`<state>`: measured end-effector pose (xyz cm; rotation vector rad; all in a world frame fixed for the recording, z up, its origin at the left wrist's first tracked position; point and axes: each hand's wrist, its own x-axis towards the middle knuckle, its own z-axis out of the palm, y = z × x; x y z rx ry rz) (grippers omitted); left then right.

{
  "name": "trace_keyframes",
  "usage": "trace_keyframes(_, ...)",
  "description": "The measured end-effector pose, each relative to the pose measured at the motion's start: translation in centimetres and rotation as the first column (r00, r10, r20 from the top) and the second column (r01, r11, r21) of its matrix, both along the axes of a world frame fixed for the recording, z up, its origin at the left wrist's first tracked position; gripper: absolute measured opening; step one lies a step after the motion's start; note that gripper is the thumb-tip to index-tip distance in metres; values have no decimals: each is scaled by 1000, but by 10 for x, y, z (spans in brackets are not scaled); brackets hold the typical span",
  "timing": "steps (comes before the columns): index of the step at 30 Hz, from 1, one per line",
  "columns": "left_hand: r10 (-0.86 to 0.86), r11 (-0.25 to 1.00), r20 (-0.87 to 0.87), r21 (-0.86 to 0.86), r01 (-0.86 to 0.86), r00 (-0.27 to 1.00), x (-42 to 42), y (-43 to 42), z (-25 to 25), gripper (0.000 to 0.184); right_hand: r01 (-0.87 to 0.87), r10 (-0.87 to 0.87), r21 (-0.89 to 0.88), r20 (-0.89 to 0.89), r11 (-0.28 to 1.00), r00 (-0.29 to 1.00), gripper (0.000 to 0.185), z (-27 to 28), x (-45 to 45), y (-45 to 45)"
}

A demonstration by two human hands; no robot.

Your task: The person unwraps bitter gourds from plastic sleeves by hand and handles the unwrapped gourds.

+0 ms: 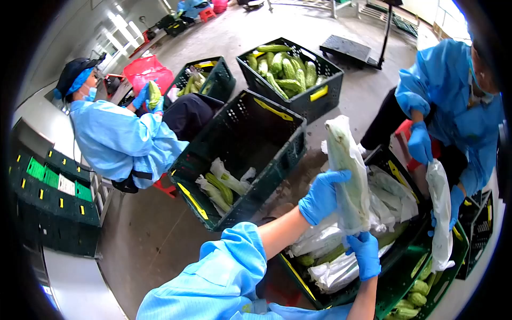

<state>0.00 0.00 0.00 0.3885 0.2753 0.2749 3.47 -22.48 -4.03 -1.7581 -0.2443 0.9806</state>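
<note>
My left hand (324,198) grips the side of a long green gourd in a translucent white bag (346,178), held upright. Near its bottom end, my right hand (365,256) has its fingers closed on the lower edge of the bag. Both hands wear blue gloves. Below them, a dark green crate (298,274) holds several white-bagged gourds (392,202) and some green ones.
A co-worker (448,101) on the right holds another bagged gourd (440,213). At left, a seated person (120,128) handles a green gourd (154,95). A large crate (250,205) stands ahead with a few gourds inside; behind it another crate (314,104) is heaped with them.
</note>
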Motion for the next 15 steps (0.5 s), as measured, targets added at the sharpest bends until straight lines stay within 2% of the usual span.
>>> trace_keyframes(2,-51,997,51,-54,53,997,-2,-8,11,55,-19,18,-72,-6,997,1000,28,18,0,-9)
trace_keyframes(3,-79,994,-23,73,81,997,-16,29,13,56,-15,16,14,-46,1000,999,24,-18,-19,35)
trace_keyframes(5,-90,996,34,6,90,995,-7,16,19,48,12,-11,-35,4,999,1000,20,4,-14,20)
trace_keyframes(7,-39,996,11,-76,40,999,-7,10,30,53,42,-41,18,-76,999,996,20,19,-19,13)
trace_keyframes(9,24,997,10,74,-25,1000,-3,16,22,66,65,-44,153,-135,986,990,21,31,-25,7)
trace_keyframes(12,95,990,-6,105,-94,995,-2,23,13,66,16,5,242,-85,970,996,23,29,-25,-2)
trace_keyframes(15,201,969,29,141,-203,979,2,38,9,69,-100,101,122,-10,988,995,25,44,-22,-16)
